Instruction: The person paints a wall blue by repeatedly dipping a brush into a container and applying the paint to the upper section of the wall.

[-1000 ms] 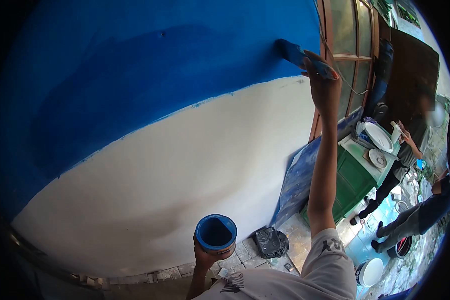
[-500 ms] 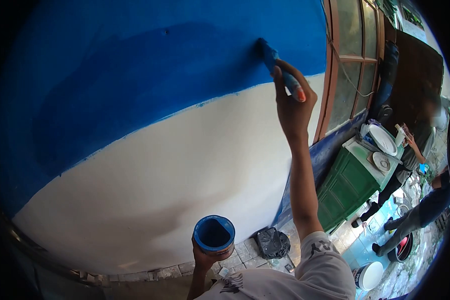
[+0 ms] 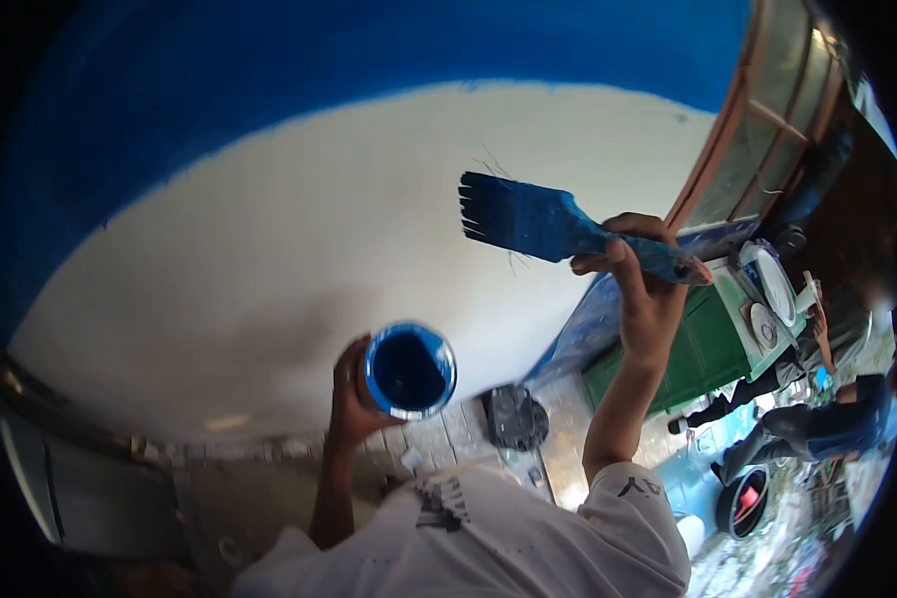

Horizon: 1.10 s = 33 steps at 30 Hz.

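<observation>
A paintbrush [image 3: 538, 219], coated in blue with its bristles clumped and a few stray hairs, is pinched by the handle in my right hand [image 3: 648, 284]. Its bristles point left and stand off the wall. My left hand [image 3: 352, 399] is wrapped round the side of a paint can [image 3: 409, 369], which has a blue-smeared rim and dark blue paint inside. Ahead of me is the wall, its upper band painted blue [image 3: 349, 60] and its lower part white [image 3: 299, 219].
A brown-framed window [image 3: 767, 110] and a green cabinet [image 3: 703, 349] bearing dishes stand to the right. Below the wall sits a black plastic-covered container [image 3: 515, 416]. Two people are at the right, near a dark tub [image 3: 743, 503] with something red inside.
My right hand has brought the paintbrush off the blue wall, down and toward me. The can in my left hand has come up, and the view has tilted downward.
</observation>
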Each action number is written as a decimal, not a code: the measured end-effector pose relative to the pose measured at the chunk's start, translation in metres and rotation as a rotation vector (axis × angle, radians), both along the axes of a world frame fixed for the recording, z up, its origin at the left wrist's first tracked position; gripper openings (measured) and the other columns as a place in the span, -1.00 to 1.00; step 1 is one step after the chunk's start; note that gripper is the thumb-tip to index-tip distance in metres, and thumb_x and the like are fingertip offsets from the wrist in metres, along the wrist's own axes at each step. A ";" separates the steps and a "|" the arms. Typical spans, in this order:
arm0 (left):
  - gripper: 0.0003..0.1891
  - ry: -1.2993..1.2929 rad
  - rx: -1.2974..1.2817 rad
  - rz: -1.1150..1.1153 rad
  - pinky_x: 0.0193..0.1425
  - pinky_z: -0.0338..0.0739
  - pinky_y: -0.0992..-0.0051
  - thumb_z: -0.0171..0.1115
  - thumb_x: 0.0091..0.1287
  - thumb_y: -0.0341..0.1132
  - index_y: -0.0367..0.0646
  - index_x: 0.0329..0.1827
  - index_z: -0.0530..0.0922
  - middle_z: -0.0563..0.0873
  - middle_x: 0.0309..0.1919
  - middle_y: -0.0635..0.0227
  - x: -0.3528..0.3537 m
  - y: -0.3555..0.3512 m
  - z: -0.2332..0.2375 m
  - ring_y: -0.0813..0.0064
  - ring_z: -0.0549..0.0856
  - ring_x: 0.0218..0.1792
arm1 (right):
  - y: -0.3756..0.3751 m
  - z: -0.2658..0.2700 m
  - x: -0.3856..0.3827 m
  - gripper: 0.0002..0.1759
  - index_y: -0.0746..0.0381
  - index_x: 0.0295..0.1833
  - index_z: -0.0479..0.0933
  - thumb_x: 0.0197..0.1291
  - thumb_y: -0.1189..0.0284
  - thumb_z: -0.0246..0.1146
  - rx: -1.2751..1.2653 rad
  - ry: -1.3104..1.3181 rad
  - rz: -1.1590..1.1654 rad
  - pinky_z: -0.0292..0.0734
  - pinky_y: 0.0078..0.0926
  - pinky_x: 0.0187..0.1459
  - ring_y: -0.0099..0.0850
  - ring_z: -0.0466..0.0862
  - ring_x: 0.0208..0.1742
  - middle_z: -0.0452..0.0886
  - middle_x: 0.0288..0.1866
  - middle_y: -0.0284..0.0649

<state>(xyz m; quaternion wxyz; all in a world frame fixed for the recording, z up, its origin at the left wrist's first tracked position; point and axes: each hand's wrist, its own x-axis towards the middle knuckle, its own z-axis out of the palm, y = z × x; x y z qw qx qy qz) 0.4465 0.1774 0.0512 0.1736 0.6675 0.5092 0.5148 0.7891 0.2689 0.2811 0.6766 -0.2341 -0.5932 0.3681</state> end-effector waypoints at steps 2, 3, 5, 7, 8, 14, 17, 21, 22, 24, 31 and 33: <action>0.46 0.068 0.072 -0.009 0.68 0.34 0.03 0.95 -0.42 -0.15 -0.08 0.70 0.22 0.39 0.59 0.08 -0.004 0.000 0.024 -0.02 0.37 0.61 | -0.012 -0.016 -0.002 -0.75 0.50 0.10 0.56 0.42 0.63 0.40 -0.054 -0.066 0.059 0.82 -0.32 -0.01 -0.22 0.87 -0.18 0.77 -0.17 -0.01; 0.47 0.097 0.131 -0.021 0.67 0.37 0.00 0.95 -0.43 -0.16 -0.03 0.70 0.21 0.38 0.60 0.11 -0.006 0.001 0.031 -0.02 0.38 0.61 | -0.018 -0.021 -0.004 -0.75 0.50 0.10 0.56 0.41 0.64 0.40 -0.057 -0.110 0.087 0.82 -0.32 0.00 -0.23 0.87 -0.18 0.77 -0.18 -0.01; 0.49 0.087 0.158 -0.051 0.65 0.42 -0.02 0.94 -0.45 -0.17 0.02 0.71 0.19 0.36 0.60 0.14 -0.007 0.001 0.042 -0.02 0.38 0.60 | -0.030 -0.029 -0.011 -0.77 0.47 -0.01 0.67 0.28 0.65 0.50 -0.056 -0.237 0.119 0.81 -0.36 -0.02 -0.30 0.88 -0.15 0.82 -0.15 -0.06; 0.49 0.087 0.162 -0.058 0.63 0.44 -0.03 0.94 -0.45 -0.16 0.04 0.71 0.19 0.36 0.60 0.15 -0.010 0.000 0.047 -0.02 0.38 0.60 | -0.035 -0.028 -0.013 -0.80 0.40 -0.08 0.76 0.21 0.60 0.56 0.097 -0.487 0.182 0.79 -0.43 -0.04 -0.38 0.88 -0.09 0.87 -0.05 -0.09; 0.50 0.086 0.167 -0.067 0.62 0.45 -0.03 0.94 -0.46 -0.16 0.07 0.71 0.19 0.35 0.60 0.16 -0.012 0.000 0.049 -0.02 0.38 0.60 | -0.039 -0.021 -0.017 -0.82 0.29 -0.09 0.82 0.20 0.53 0.58 0.089 -0.586 0.239 0.80 -0.43 -0.05 -0.34 0.90 -0.06 0.88 -0.01 -0.12; 0.44 0.237 0.203 -0.067 0.66 0.38 -0.05 0.92 -0.43 -0.15 0.13 0.70 0.22 0.39 0.61 0.18 -0.019 -0.004 0.067 -0.05 0.37 0.60 | -0.043 -0.018 -0.049 -0.64 0.19 0.11 0.79 0.16 0.51 0.46 0.387 -0.931 0.557 0.83 -0.33 0.02 -0.19 0.85 0.08 0.82 0.17 -0.18; 0.38 0.262 0.251 -0.129 0.68 0.32 -0.09 0.89 -0.36 -0.13 0.13 0.68 0.25 0.40 0.60 0.19 -0.024 -0.003 0.071 -0.06 0.37 0.61 | -0.045 -0.024 -0.067 -0.50 0.19 0.22 0.73 0.10 0.48 0.41 0.476 -1.104 0.591 0.84 -0.32 0.05 -0.23 0.77 0.22 0.73 0.32 -0.20; 0.32 0.300 0.309 -0.133 0.69 0.28 -0.13 0.86 -0.30 -0.11 0.11 0.67 0.27 0.41 0.60 0.19 -0.031 -0.006 0.074 -0.05 0.36 0.62 | -0.047 -0.037 -0.085 -0.51 0.22 0.21 0.71 0.09 0.49 0.40 0.499 -1.267 0.600 0.82 -0.30 0.09 -0.23 0.71 0.28 0.69 0.31 -0.22; 0.29 0.328 0.310 -0.130 0.69 0.25 -0.15 0.85 -0.28 -0.10 0.10 0.66 0.28 0.42 0.60 0.19 -0.033 -0.008 0.075 -0.04 0.37 0.62 | -0.048 -0.041 -0.088 -0.52 0.22 0.20 0.70 0.10 0.49 0.39 0.502 -1.282 0.591 0.81 -0.29 0.09 -0.23 0.71 0.27 0.69 0.29 -0.22; 0.27 0.354 0.308 -0.124 0.70 0.23 -0.16 0.84 -0.26 -0.10 0.09 0.65 0.29 0.43 0.60 0.18 -0.036 -0.010 0.077 -0.03 0.37 0.62 | -0.050 -0.044 -0.095 -0.53 0.22 0.20 0.70 0.10 0.50 0.39 0.505 -1.296 0.588 0.81 -0.28 0.09 -0.24 0.70 0.27 0.69 0.27 -0.22; 0.20 0.473 0.355 -0.116 0.71 0.19 -0.18 0.81 -0.18 -0.06 0.07 0.63 0.31 0.46 0.58 0.16 -0.040 -0.010 0.083 -0.03 0.38 0.62 | -0.046 -0.055 -0.118 -0.61 0.23 0.17 0.67 0.19 0.51 0.36 0.530 -1.320 0.608 0.78 -0.25 0.08 -0.21 0.71 0.23 0.69 0.16 -0.20; 0.19 0.482 0.364 -0.112 0.71 0.19 -0.18 0.81 -0.17 -0.05 0.07 0.63 0.32 0.46 0.58 0.16 -0.040 -0.010 0.084 -0.03 0.38 0.62 | -0.044 -0.058 -0.121 -0.62 0.24 0.17 0.67 0.20 0.51 0.35 0.545 -1.309 0.584 0.77 -0.23 0.09 -0.20 0.71 0.24 0.69 0.15 -0.18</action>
